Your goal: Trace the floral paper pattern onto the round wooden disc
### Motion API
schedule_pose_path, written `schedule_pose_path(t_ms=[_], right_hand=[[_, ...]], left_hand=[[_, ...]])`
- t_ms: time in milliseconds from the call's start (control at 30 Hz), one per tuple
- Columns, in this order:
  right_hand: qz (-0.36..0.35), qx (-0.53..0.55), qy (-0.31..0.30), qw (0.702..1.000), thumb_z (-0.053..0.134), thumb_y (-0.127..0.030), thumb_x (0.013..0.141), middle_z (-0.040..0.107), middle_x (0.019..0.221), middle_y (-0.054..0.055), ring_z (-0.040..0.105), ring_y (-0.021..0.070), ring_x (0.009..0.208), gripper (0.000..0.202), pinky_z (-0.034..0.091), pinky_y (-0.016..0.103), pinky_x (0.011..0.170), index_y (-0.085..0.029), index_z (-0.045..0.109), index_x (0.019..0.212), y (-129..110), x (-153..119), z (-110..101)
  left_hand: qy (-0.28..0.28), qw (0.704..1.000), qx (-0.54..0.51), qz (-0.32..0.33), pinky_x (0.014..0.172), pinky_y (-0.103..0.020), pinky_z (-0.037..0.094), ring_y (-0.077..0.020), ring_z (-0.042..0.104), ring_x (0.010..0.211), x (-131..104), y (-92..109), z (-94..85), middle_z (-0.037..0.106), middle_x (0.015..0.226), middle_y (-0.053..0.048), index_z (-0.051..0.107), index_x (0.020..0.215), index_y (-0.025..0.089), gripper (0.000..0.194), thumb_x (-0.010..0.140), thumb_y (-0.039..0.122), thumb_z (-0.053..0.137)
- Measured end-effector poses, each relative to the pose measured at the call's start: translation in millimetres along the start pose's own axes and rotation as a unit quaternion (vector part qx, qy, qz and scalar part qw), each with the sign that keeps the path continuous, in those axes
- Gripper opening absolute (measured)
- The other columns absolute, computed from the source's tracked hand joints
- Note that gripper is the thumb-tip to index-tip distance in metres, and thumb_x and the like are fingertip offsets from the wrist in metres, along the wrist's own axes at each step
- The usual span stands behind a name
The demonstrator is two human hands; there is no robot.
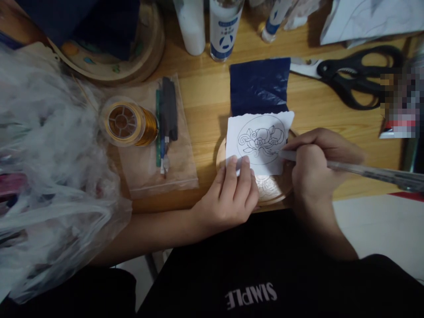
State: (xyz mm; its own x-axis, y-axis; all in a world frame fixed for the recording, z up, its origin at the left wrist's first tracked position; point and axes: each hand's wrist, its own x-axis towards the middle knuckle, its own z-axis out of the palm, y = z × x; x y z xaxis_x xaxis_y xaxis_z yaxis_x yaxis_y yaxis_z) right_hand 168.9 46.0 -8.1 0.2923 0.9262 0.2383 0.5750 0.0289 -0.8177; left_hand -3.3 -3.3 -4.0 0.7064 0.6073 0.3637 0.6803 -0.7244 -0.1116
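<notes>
A white paper (pixel 258 164) with a flower drawing inside a circle lies over a round wooden piece (pixel 272 194), whose lower part shows a line pattern. My left hand (pixel 230 192) rests on the paper's lower left edge, fingers stretched out and pressing it down. In my right hand (pixel 313 163) is a pen (pixel 364 170), its tip at the right side of the drawing. A folded dark blue sheet (pixel 260 84) sticks out above the paper; how far it runs beneath is hidden.
Black-handled scissors (pixel 351 73) lie at upper right. A gold wire spool (pixel 132 121) and a clear zip bag (pixel 165 181) holding tools are on the left, beside a large plastic bag (pixel 59 176). Bottles (pixel 225 31) stand at the back.
</notes>
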Motion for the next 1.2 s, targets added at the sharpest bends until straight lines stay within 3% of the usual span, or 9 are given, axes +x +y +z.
schedule_pose_path(t_ms=[267, 467, 633, 1000, 1200], right_hand=[[0.007, 0.000, -0.024, 1.000, 0.045, -0.003, 0.067, 0.062, 0.056, -0.008, 0.053, 0.0052, 0.049, 0.029, 0.041, 0.020, 0.048, -0.020, 0.069, 0.062, -0.2, 0.2, -1.5], [0.005, -0.007, -0.021, 1.000, 0.046, -0.002, 0.067, 0.059, 0.053, -0.008, 0.051, 0.0046, 0.050, 0.027, 0.038, 0.020, 0.049, -0.019, 0.066, 0.059, -2.6, -0.1, -1.3], [0.003, -0.018, -0.016, 1.000, 0.045, -0.002, 0.066, 0.060, 0.054, -0.007, 0.050, 0.0053, 0.051, 0.028, 0.035, 0.021, 0.048, -0.019, 0.065, 0.058, -4.4, 0.1, -1.5], [0.024, -0.009, -0.011, 1.000, 0.044, -0.001, 0.065, 0.058, 0.052, -0.007, 0.049, 0.0040, 0.048, 0.026, 0.036, 0.020, 0.046, -0.017, 0.063, 0.057, -5.9, -1.4, -2.3], [0.000, -0.015, 0.009, 1.000, 0.041, -0.001, 0.064, 0.056, 0.050, -0.007, 0.046, 0.0035, 0.048, 0.028, 0.031, 0.019, 0.045, -0.017, 0.063, 0.055, -5.0, -1.4, 0.9]], left_hand=[[-0.001, 1.000, 0.004, -0.009, 0.085, -0.036, 0.063, -0.0331, 0.072, 0.103, 0.8, -0.6, 0.3, 0.072, 0.116, -0.020, 0.068, 0.107, 0.003, 0.032, 0.093, 0.029, 0.059], [-0.002, 1.000, -0.010, -0.012, 0.087, -0.040, 0.062, -0.0360, 0.071, 0.104, 0.3, 0.5, 0.4, 0.070, 0.117, -0.024, 0.068, 0.108, 0.000, 0.042, 0.097, 0.037, 0.052], [-0.005, 1.000, -0.007, -0.007, 0.087, -0.038, 0.062, -0.0351, 0.071, 0.104, 0.1, 0.5, 0.2, 0.071, 0.116, -0.023, 0.068, 0.107, 0.000, 0.033, 0.093, 0.029, 0.060], [-0.011, 1.000, -0.011, -0.005, 0.088, -0.040, 0.062, -0.0352, 0.070, 0.106, -2.1, 1.4, 0.8, 0.068, 0.120, -0.026, 0.067, 0.111, -0.001, 0.048, 0.098, 0.042, 0.051], [-0.007, 1.000, -0.005, -0.011, 0.088, -0.039, 0.061, -0.0328, 0.071, 0.106, -1.4, 0.9, 1.1, 0.070, 0.118, -0.024, 0.068, 0.110, 0.001, 0.037, 0.096, 0.033, 0.055]])
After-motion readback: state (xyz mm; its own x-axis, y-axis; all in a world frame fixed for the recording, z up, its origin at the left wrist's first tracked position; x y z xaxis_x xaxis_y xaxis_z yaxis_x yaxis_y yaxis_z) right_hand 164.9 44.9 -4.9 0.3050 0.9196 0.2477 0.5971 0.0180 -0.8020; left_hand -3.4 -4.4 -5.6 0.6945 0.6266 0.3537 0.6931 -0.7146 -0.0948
